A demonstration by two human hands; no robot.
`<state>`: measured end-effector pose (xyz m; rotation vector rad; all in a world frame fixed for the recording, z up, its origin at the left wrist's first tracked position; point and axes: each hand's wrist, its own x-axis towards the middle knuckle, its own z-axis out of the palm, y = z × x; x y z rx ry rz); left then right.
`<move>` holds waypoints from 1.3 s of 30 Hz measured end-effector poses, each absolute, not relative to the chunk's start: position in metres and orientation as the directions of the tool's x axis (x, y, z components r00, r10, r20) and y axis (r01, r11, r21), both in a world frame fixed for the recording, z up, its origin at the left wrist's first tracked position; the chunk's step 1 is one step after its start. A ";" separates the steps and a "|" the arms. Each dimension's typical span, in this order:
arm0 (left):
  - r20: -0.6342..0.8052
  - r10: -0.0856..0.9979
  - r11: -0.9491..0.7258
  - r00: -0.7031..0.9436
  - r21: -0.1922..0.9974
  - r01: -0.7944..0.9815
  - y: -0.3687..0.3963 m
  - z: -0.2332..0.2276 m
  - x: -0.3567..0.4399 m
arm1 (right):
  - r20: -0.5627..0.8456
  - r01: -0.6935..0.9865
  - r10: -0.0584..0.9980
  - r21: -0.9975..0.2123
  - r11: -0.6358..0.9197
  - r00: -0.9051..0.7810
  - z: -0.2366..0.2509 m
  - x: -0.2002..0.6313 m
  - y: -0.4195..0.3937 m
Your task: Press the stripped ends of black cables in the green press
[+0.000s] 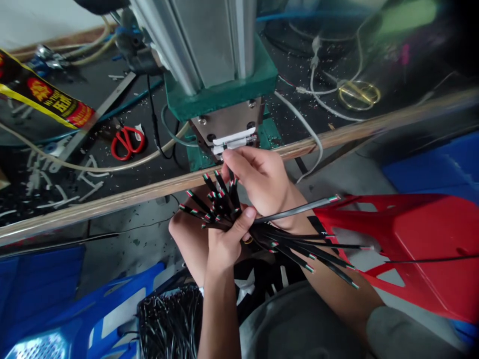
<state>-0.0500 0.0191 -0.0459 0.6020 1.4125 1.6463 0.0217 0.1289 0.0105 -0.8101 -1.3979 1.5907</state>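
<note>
Bare forearms, grey short sleeve, black garment with white star print

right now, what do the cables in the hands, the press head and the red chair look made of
Cables: black, likely rubber or plastic sheathing, matte, with red, green and white cores at the cut ends. Press head: bare metal, brushed grey with bolt heads, under a green painted block. Red chair: moulded plastic, glossy, with cut-out slots.
</note>
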 end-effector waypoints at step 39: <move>-0.115 0.849 -0.094 -0.515 0.928 -0.362 0.026 -0.032 -0.047 | -0.046 -0.183 0.912 -0.974 -0.131 -0.407 0.019 0.014 0.137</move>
